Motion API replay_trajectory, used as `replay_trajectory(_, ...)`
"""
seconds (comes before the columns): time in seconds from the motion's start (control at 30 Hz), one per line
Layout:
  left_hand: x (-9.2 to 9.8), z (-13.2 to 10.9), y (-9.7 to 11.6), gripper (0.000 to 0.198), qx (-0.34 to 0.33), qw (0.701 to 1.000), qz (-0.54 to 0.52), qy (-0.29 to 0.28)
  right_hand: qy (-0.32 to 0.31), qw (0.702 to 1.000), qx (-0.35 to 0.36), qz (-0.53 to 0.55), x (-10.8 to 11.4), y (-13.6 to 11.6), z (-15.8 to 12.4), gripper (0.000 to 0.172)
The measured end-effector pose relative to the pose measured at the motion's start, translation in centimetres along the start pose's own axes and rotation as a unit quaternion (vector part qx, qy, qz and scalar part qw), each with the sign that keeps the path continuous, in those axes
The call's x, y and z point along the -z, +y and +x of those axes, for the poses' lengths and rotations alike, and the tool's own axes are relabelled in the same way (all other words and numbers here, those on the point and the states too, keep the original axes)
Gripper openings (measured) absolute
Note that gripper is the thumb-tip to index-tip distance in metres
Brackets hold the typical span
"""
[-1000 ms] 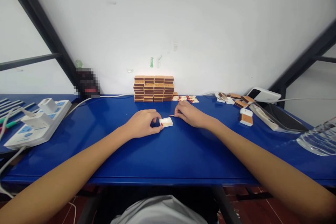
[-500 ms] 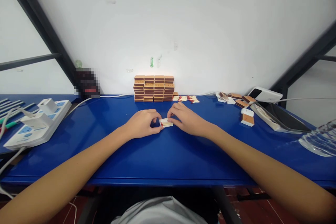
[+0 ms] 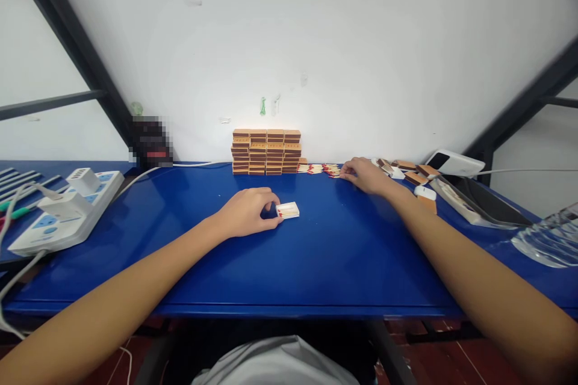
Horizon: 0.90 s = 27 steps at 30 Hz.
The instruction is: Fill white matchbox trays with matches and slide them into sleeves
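Note:
My left hand [image 3: 251,212] holds a white matchbox tray [image 3: 292,207] by its left end, between thumb and fingers, low over the blue table. Red-tipped matchsticks lie inside the tray, along its near side. Further back, my right hand [image 3: 361,174] has its fingers curled and bunched at the right end of a row of loose matchsticks [image 3: 318,168]. The fingertips touch those sticks; how many are between them is hidden. Left of the row, a wall of stacked matchboxes [image 3: 266,152] stands against the white wall.
Several loose matchboxes [image 3: 415,178] and a white earbud case [image 3: 425,192] lie at the right. Behind them are a white device [image 3: 456,163] and a black flat object [image 3: 490,201]. A white power strip [image 3: 97,207] with plugs stands at the left. The blue table's edge [image 3: 293,311] runs in front.
My right hand has left the tray and moved right and back to the loose matchsticks. The left hand still holds the tray in nearly the same spot.

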State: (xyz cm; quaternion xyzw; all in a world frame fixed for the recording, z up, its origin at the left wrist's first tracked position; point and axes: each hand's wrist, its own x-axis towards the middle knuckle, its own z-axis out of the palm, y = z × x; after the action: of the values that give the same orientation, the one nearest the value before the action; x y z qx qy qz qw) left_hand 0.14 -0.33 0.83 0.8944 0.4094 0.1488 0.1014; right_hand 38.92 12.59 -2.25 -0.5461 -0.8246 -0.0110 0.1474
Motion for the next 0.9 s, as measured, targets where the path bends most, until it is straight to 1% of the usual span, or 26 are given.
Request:
replay_trajectory(0.17,0.1,0.0,0.0,0.025,-0.002,1.000,0.001,-0.001,-0.011,0.999,0.018,-0.024,0.0,-1.2,-0.1,0.017)
replay_trajectory(0.4,0.1,-0.1,0.0,0.025,-0.004,1.000,-0.003,0.000,-0.018,0.999,0.031,-0.005,0.5,-1.7,-0.5,0.019)
replay_trajectory(0.5,0.0,0.0,0.0,0.025,-0.002,1.000,-0.003,-0.001,-0.031,0.999,0.028,-0.015,1.0,-2.1,-0.6,0.019)
replay_trajectory(0.6,0.1,0.0,0.0,0.027,-0.002,1.000,-0.002,-0.002,-0.055,0.997,0.016,-0.051,1.5,-2.6,-0.8,0.018)
replay_trajectory(0.73,0.1,0.0,0.1,0.027,-0.002,1.000,-0.003,-0.004,-0.079,0.994,0.010,-0.073,1.7,-2.9,-0.9,0.019)
replay_trajectory(0.83,0.1,0.0,0.0,0.026,-0.002,1.000,-0.004,-0.003,-0.072,0.995,0.019,-0.059,1.9,-3.2,-1.0,0.018)
replay_trajectory(0.9,0.0,0.0,-0.1,0.026,-0.003,1.000,-0.003,0.000,-0.055,0.997,0.044,-0.024,2.2,-4.1,-1.4,0.017)
